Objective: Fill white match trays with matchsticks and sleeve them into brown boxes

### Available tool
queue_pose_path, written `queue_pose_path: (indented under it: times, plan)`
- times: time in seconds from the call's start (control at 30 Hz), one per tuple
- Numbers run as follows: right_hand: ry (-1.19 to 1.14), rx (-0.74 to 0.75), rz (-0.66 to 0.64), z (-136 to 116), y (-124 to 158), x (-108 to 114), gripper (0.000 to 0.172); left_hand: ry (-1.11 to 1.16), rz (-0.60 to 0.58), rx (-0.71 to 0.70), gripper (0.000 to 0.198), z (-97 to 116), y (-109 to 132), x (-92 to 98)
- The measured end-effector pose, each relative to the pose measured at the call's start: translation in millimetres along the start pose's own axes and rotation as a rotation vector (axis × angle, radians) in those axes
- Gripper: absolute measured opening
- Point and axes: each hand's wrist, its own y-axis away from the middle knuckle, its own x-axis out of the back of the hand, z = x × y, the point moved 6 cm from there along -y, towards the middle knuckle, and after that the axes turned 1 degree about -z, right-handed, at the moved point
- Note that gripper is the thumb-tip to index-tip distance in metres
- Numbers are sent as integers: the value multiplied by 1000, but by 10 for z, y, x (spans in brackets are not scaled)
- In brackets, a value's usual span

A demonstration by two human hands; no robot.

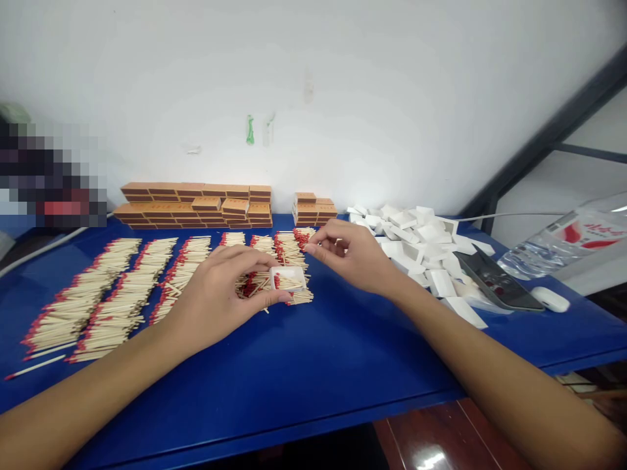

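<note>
My left hand [220,294] grips a small white matchbox tray [294,273] between thumb and fingers. A few red-tipped matches lie inside the tray. To the right, my right hand [350,253] is closed, with thumb and fingertips drawn together at the edge of the rightmost matches [304,236]; whatever they hold is too small to make out. Under and behind the tray lie more loose matches [262,245]. Long rows of red-tipped matches [117,294] stretch over the left side of the blue table [294,378].
Orange matchboxes [181,212] stand stacked against the wall, with a smaller stack [316,210] beside them. White empty trays [416,241] are heaped at the right. Past them lie a phone [494,282], a white earphone case [550,299] and a water bottle [563,238].
</note>
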Motion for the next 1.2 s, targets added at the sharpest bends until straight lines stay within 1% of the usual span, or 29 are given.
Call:
queue_pose_path:
  times: [0.07, 0.17, 0.27, 0.33, 0.57, 0.73, 0.9, 1.2]
  plan:
    - [149, -11, -5, 144, -16, 24, 9, -2, 7, 2, 41, 0, -6, 6]
    - [318, -19, -93, 353, -26, -4, 8, -5, 15, -6, 41, 6, -9, 20]
    - [365, -43, -163, 507, -31, -50, 6, -6, 20, -14, 39, 10, -9, 32]
    - [368, -44, -196, 551, -33, -81, 9, -6, 17, -9, 39, 5, -11, 34]
    - [354, 17, -239, 491, -11, -138, 12, -5, 6, 15, 41, -7, -17, 26]
    - [375, 14, -225, 492, -21, -122, 5, -4, 4, 20, 41, -15, -11, 24]
    - [378, 16, -237, 516, -27, -121, 9, -7, 1, 13, 39, -22, -19, 17]
    - [344, 51, -229, 461, -13, -127, 3, -1, -5, 29, 42, -18, -29, 26]
